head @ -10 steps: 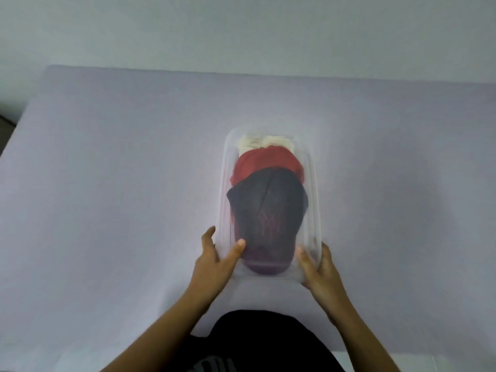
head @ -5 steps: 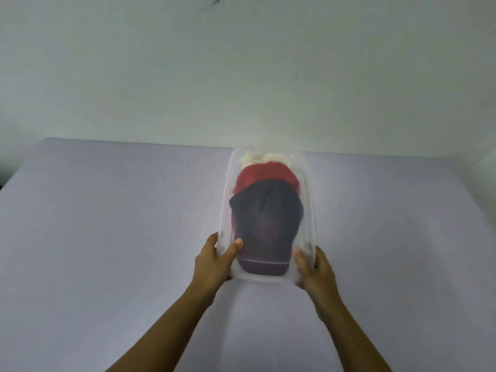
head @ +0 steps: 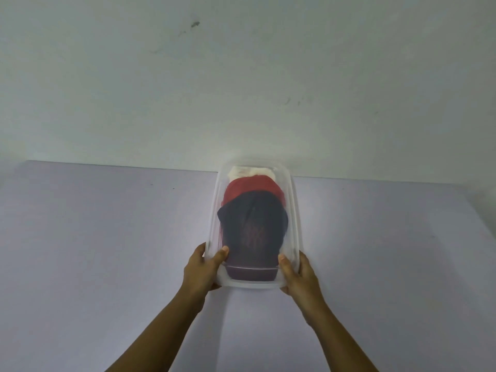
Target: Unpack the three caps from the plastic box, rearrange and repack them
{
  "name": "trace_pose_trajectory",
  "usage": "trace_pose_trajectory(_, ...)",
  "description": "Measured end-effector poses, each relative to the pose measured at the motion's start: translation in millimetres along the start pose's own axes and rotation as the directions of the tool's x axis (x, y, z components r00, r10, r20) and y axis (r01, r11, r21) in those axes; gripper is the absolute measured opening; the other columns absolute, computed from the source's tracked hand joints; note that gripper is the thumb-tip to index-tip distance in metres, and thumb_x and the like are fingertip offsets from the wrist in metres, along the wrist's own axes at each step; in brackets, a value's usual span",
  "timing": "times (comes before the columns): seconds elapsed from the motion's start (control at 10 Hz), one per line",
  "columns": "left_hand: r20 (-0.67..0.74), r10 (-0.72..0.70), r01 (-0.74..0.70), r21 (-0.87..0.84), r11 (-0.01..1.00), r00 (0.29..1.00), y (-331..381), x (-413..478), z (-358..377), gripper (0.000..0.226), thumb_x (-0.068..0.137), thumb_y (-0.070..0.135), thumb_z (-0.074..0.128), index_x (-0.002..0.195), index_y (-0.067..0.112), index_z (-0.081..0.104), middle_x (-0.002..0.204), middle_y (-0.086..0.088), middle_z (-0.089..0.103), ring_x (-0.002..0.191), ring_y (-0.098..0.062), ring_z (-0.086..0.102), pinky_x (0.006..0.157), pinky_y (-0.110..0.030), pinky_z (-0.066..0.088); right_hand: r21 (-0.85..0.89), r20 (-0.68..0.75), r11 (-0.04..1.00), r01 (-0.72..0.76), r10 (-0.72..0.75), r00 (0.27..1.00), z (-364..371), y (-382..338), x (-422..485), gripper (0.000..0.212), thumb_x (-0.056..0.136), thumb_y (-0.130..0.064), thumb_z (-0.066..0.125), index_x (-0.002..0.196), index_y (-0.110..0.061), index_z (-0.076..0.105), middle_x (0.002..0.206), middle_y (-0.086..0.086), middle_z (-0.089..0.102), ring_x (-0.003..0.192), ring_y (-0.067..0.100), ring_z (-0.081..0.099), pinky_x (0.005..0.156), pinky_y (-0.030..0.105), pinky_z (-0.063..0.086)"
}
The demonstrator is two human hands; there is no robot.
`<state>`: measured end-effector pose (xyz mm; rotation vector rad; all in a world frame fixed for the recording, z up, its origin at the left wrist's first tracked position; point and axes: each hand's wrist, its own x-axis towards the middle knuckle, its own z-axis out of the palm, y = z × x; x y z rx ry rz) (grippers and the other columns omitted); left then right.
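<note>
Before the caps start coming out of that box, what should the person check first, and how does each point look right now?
1. Left hand grips a near corner of the plastic box: ok.
2. Right hand grips the other near corner: ok.
3. Three caps inside, dark cap nearest, red cap next, white cap farthest: ok.
4. Box resting flat on the table: cannot tell.
5. Box top open for reaching in: cannot tell; the caps look hazy.
</note>
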<state>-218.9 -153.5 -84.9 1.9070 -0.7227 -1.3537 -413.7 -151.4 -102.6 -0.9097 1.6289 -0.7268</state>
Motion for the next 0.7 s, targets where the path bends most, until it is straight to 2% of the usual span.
trace_pose_trajectory(0.3,0.018,0.039,-0.042,0.134,0.990,0.999,9,16,4,0.069,0.089,0.048,0.052,0.145,0.020,0.025,0.147,-0.010,0.038,0.122,-0.035,0.049,0.091,-0.048,0.053,-0.127,0.029,0.991,0.040,-0.037,0.999,5,-12,13,0.074,0.088,-0.057,0.039,0.147,-0.019,0.015,0.150,0.011,0.032,0.131,0.033,0.042,0.106,0.046,0.041)
trace_pose_trajectory(0.4,0.003,0.087,-0.085,0.273,0.958,0.996,11,17,4,0.073,0.092,0.052,0.041,0.150,0.022,0.009,0.157,-0.008,0.022,0.137,-0.037,0.035,0.105,-0.050,0.039,-0.281,-0.029,0.956,0.079,-0.091,0.995,5,-18,8,0.069,0.094,-0.049,0.033,0.149,-0.018,0.004,0.158,0.007,0.013,0.143,0.030,0.022,0.113,0.040,0.024)
trace_pose_trajectory(0.5,-0.026,0.225,-0.198,0.383,0.902,0.974,12,9,0,0.069,0.095,0.049,0.033,0.151,0.018,0.007,0.160,-0.006,0.014,0.144,-0.032,0.022,0.113,-0.047,0.026,-0.400,-0.068,0.903,0.156,-0.199,0.978,3,-22,-2,0.068,0.095,-0.046,0.032,0.149,-0.015,0.005,0.159,0.006,0.009,0.145,0.026,0.015,0.115,0.036,0.018)
trace_pose_trajectory(0.6,0.073,0.425,-0.386,0.574,0.722,0.902,12,-11,-8,0.061,0.099,0.045,0.024,0.151,0.017,0.009,0.160,-0.003,0.010,0.147,-0.023,0.013,0.117,-0.039,0.017,-0.541,-0.046,0.794,0.277,-0.357,0.933,7,-29,-24,0.064,0.096,-0.044,0.031,0.149,-0.013,0.012,0.158,0.005,0.013,0.145,0.021,0.014,0.115,0.029,0.015)
trace_pose_trajectory(0.7,0.152,0.468,-0.446,0.644,0.621,0.871,13,-24,-12,0.059,0.099,0.045,0.022,0.151,0.018,0.010,0.160,-0.001,0.010,0.148,-0.020,0.011,0.117,-0.038,0.017,-0.610,-0.040,0.737,0.293,-0.398,0.916,13,-33,-38,0.062,0.097,-0.044,0.028,0.148,-0.013,0.014,0.158,0.005,0.015,0.145,0.021,0.015,0.116,0.030,0.013)
